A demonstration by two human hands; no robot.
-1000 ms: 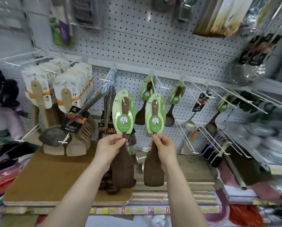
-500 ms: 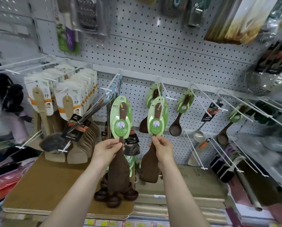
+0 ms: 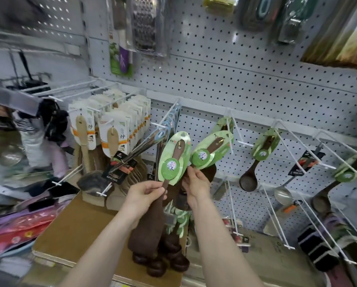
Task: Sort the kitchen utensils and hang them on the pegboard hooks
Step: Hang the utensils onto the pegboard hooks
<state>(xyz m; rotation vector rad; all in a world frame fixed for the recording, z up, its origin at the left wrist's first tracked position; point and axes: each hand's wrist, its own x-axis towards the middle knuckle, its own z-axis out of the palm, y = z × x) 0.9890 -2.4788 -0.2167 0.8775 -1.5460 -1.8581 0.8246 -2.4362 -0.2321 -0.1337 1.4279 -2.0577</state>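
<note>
You are holding two dark wooden spatulas in front of the pegboard (image 3: pixel 246 79), one in each hand, and each one is carrying a green oval card on its handle. Your left hand (image 3: pixel 145 194) is gripping the left spatula (image 3: pixel 146 235) just under its card, fingers and thumb curled around the handle, blade hanging down. Your right hand (image 3: pixel 196 188) is pinching the right spatula (image 3: pixel 215 145) under its card with curled fingers and is tilting it to the right, so its top is lying near a white wire hook (image 3: pixel 234 131); whether they are touching cannot be told. Farther right a wooden ladle (image 3: pixel 248 180) is hanging. Below your hands more dark spoons (image 3: pixel 163 264) are lying on a brown board (image 3: pixel 74 230), and pale wooden paddles (image 3: pixel 113 139) in white cards are hanging at the left.
</note>
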